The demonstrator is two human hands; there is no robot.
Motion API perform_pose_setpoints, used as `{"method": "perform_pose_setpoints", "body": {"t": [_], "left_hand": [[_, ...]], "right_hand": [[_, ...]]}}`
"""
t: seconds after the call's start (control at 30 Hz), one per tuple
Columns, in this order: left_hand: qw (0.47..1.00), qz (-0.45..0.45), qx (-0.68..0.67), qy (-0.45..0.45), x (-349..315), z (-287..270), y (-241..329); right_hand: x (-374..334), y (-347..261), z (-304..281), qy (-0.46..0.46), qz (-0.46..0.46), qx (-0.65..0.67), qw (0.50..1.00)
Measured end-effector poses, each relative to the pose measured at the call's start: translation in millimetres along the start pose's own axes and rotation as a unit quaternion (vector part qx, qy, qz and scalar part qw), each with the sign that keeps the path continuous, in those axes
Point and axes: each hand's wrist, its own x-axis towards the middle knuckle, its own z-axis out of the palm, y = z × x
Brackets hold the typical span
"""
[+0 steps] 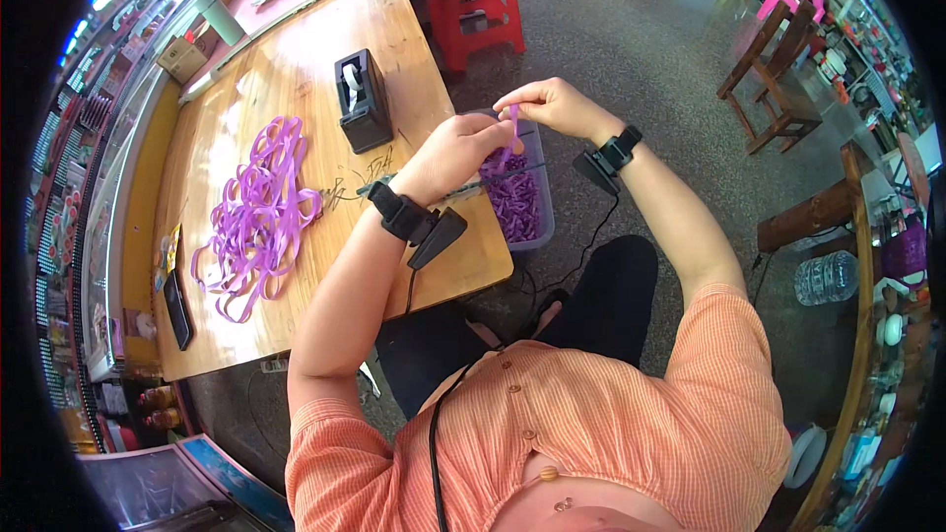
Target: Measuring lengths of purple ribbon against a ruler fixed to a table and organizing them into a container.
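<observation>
Over the table's right edge, my left hand (458, 150) and my right hand (557, 108) come close together. Between their pinched fingers is a short purple ribbon (514, 116), hanging down a little way. Just below the hands stands a clear plastic bin (545, 227), holding many small purple ribbon pieces (514, 205). A thin dark stick-like thing (517, 172) crosses above the bin, partly hidden by my left hand. To the left of my left arm, a loose heap of purple ribbon loops (261, 217) lies on the wooden table (286, 89).
A black tape dispenser (363, 103) stands near the table's middle. A black phone (177, 310) lies at the left edge. Beyond the table are a red stool (478, 20) with a seated person, a wooden chair (774, 79), and a clear water jug (826, 278) at the right.
</observation>
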Motion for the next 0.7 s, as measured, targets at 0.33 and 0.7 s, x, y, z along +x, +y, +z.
{"method": "perform_pose_setpoints", "body": {"t": [0.33, 0.7], "left_hand": [[0.975, -0.180, -0.121, -0.039, -9, -3, -2], [0.997, -0.038, 0.062, 0.038, -8, 4, -29]], "right_hand": [[16, -4, 14, -0.008, 0.000, 0.051, 0.999], [24, 9, 18, -0.017, 0.024, 0.055, 0.998]]}}
